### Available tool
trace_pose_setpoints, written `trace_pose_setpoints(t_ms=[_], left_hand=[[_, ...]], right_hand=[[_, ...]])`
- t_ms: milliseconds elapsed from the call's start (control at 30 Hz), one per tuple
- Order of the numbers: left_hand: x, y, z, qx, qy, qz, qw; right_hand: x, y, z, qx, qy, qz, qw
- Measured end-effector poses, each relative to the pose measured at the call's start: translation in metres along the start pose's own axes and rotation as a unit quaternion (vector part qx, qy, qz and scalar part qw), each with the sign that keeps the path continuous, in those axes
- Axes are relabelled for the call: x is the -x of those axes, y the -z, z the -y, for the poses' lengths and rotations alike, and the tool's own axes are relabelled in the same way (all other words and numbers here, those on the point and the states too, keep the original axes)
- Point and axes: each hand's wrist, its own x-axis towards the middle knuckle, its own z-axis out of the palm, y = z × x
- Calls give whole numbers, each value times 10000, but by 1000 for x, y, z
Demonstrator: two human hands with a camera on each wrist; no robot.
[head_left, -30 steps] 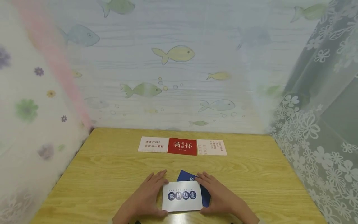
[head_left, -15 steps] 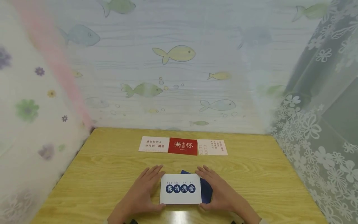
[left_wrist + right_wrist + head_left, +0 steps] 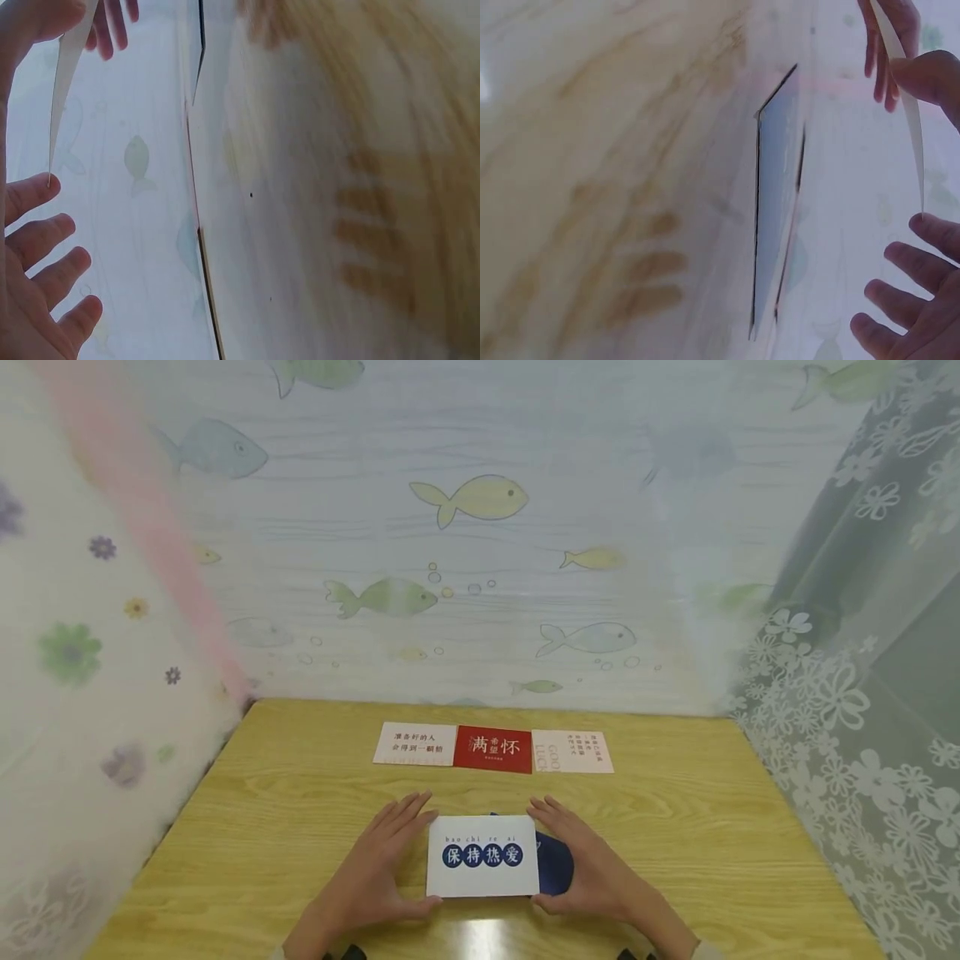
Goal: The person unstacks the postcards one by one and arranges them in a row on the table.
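Observation:
A white card (image 3: 482, 881) with blue round characters is held level above the table between my two hands. My left hand (image 3: 367, 877) pinches its left edge between thumb and index finger, and my right hand (image 3: 588, 864) grips the right edge the same way. Seen edge-on in the right wrist view, the card (image 3: 911, 120) looks slightly bowed and stands apart from the tabletop. The other fingers of both hands are spread and touch nothing. Below it a dark blue card (image 3: 553, 867) lies askew on the table, mostly hidden by the white card and my right hand.
Three cards lie in a row toward the back of the wooden table (image 3: 285, 827): a pale one (image 3: 415, 756), a red one (image 3: 492, 760) and another pale one (image 3: 573, 762). A fish-patterned curtain (image 3: 480, 652) hangs behind, and lace fabric (image 3: 832, 718) borders the right side.
Both hands have moved the white card forward and up in the head view, with a slight shift left. It covers more of the blue card. The back row keeps its place.

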Motion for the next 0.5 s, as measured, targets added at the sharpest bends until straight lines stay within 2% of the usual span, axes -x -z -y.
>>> trace_pose_setpoints(t_ms=[100, 233, 500], left_hand=[[1, 0, 3, 63, -15, -87, 9999], [2, 1, 7, 125, -28, -132, 9998], [6, 9, 23, 584, 100, -46, 9982]], right_hand=[[-2, 1, 0, -52, -80, 24, 10000], [-6, 3, 2, 19, 52, -55, 10000], [-26, 3, 8, -82, 252, -23, 9996]])
